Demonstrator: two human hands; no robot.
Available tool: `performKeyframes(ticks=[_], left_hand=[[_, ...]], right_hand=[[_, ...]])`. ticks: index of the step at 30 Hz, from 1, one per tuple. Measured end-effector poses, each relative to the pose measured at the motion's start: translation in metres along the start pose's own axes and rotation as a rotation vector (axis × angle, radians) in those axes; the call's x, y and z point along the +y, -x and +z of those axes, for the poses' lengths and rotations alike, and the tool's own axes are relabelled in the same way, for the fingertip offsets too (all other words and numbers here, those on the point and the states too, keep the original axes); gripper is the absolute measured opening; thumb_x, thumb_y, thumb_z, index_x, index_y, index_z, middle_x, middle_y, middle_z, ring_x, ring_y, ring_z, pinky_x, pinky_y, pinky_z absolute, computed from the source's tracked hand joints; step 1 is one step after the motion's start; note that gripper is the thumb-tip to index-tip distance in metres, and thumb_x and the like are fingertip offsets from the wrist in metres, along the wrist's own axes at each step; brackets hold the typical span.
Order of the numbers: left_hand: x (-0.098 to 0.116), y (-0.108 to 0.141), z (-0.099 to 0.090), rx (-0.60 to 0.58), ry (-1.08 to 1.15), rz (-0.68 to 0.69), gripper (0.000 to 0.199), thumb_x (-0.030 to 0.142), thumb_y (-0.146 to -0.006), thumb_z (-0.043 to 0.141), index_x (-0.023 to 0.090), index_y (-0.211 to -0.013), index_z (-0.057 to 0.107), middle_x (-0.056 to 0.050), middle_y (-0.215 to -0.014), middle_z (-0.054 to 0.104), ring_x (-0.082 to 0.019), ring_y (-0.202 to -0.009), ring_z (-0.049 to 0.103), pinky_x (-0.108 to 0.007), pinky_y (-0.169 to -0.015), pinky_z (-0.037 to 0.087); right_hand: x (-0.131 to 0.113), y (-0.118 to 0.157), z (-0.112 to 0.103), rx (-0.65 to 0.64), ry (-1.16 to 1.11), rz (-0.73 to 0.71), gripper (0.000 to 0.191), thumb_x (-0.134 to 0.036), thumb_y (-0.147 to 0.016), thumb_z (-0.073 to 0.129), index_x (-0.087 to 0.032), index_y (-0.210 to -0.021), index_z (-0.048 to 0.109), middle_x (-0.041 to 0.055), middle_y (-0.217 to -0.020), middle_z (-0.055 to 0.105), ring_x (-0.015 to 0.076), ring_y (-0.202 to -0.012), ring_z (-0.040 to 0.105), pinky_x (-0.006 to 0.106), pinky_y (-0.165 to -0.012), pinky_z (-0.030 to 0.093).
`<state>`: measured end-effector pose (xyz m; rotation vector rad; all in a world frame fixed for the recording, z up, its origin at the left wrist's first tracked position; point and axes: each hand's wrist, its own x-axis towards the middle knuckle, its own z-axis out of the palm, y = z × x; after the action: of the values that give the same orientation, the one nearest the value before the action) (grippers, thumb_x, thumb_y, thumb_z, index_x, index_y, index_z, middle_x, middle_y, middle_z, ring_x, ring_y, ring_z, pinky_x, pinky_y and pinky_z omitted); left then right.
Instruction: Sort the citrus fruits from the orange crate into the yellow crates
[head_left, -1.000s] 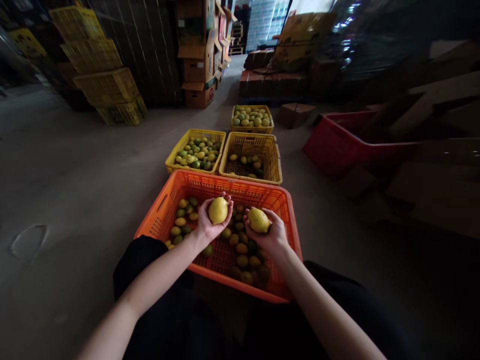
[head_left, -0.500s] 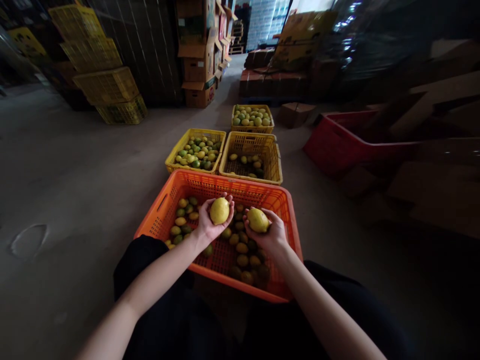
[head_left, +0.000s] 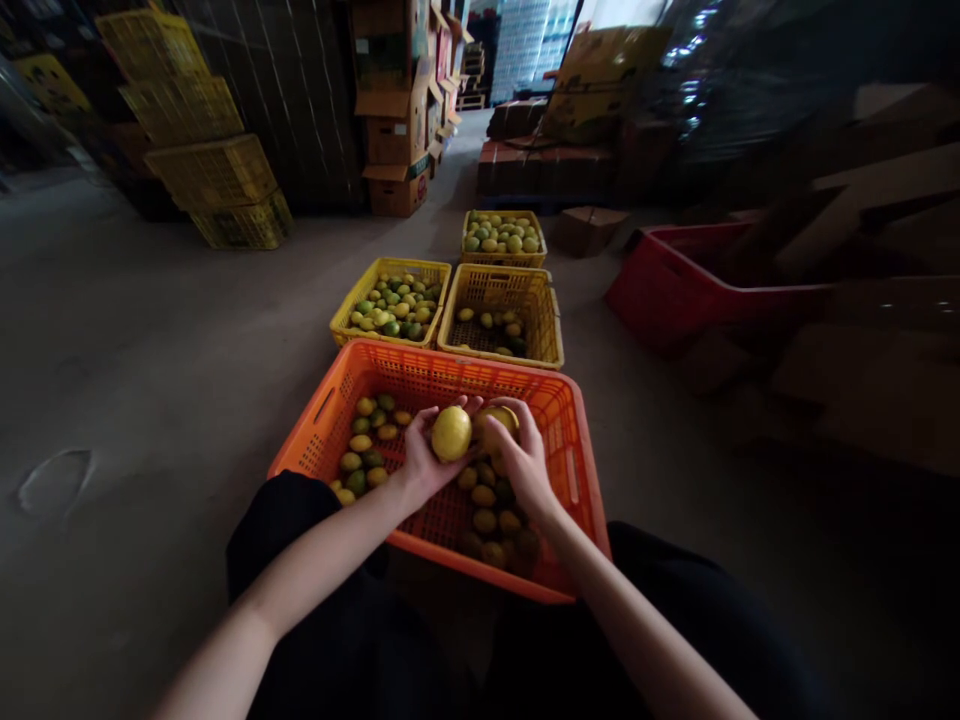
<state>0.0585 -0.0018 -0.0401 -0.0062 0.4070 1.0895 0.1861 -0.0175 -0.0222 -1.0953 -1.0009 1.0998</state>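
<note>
Over the orange crate [head_left: 442, 368], my left hand [head_left: 424, 465] is palm up with a yellow lemon [head_left: 451, 433] resting in its curled fingers. Close beside it, my right hand [head_left: 525, 460] grips a second lemon [head_left: 501, 420] from above, its thumb across the near side. The two lemons are almost side by side, and whether they touch is hard to make out. Below my hands, green and yellow lemons lie in the crate, one group at the left [head_left: 360, 443] and a darker group at the right [head_left: 485, 521].
Beyond the orange crate stand a yellow crate full of lemons [head_left: 352, 335], a yellow crate with several lemons [head_left: 556, 330] and another full one [head_left: 504, 258]. A red bin [head_left: 652, 290] is at the right. Stacked yellow crates [head_left: 217, 170] and cardboard boxes [head_left: 394, 140] rise behind.
My hands have come together. The right one moved left and turned its lemon over, now holding it from above; the left one shifted slightly right with its lemon.
</note>
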Motion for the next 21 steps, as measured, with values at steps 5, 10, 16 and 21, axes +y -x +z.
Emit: performKeyframes(ticks=[5, 10, 16, 21], left_hand=[[-0.011, -0.003, -0.011, 0.011, -0.030, 0.043, 0.038, 0.031, -0.075, 0.045, 0.016, -0.105, 0.063, -0.010, -0.102, 0.066, -0.024, -0.102, 0.059, -0.036, -0.088, 0.045], [-0.016, -0.005, -0.013, -0.023, -0.049, 0.031, 0.044, 0.029, -0.076, 0.045, 0.011, -0.113, 0.060, -0.010, -0.105, 0.065, -0.021, -0.105, 0.057, -0.029, -0.093, 0.040], [-0.010, -0.008, -0.015, -0.055, -0.097, 0.048, 0.045, 0.029, -0.080, 0.042, 0.012, -0.119, 0.057, -0.008, -0.100, 0.066, -0.023, -0.099, 0.060, -0.033, -0.090, 0.043], [-0.001, -0.014, -0.008, 0.083, -0.088, 0.003, 0.037, 0.019, -0.080, 0.043, 0.012, -0.113, 0.059, -0.009, -0.093, 0.067, -0.022, -0.088, 0.064, -0.036, -0.083, 0.048]], right_hand=[[0.012, 0.015, 0.012, -0.105, 0.383, -0.114, 0.030, -0.034, -0.069, 0.069, -0.027, -0.097, 0.062, 0.0056, -0.113, 0.047, 0.0240, -0.111, 0.042, 0.046, -0.105, 0.026], [0.029, 0.019, 0.012, -0.115, 0.515, -0.124, 0.036, -0.040, -0.059, 0.075, -0.026, -0.090, 0.063, 0.0091, -0.117, 0.045, 0.0313, -0.114, 0.037, 0.055, -0.103, 0.025], [0.014, 0.020, 0.016, -0.142, 0.279, -0.263, 0.040, -0.028, -0.049, 0.081, -0.025, -0.085, 0.063, 0.0070, -0.111, 0.056, 0.0291, -0.122, 0.036, 0.050, -0.108, 0.021], [0.002, 0.018, 0.016, -0.099, -0.141, -0.021, 0.044, -0.015, -0.052, 0.079, -0.023, -0.091, 0.063, 0.0008, -0.096, 0.064, 0.0194, -0.101, 0.055, 0.032, -0.090, 0.043]])
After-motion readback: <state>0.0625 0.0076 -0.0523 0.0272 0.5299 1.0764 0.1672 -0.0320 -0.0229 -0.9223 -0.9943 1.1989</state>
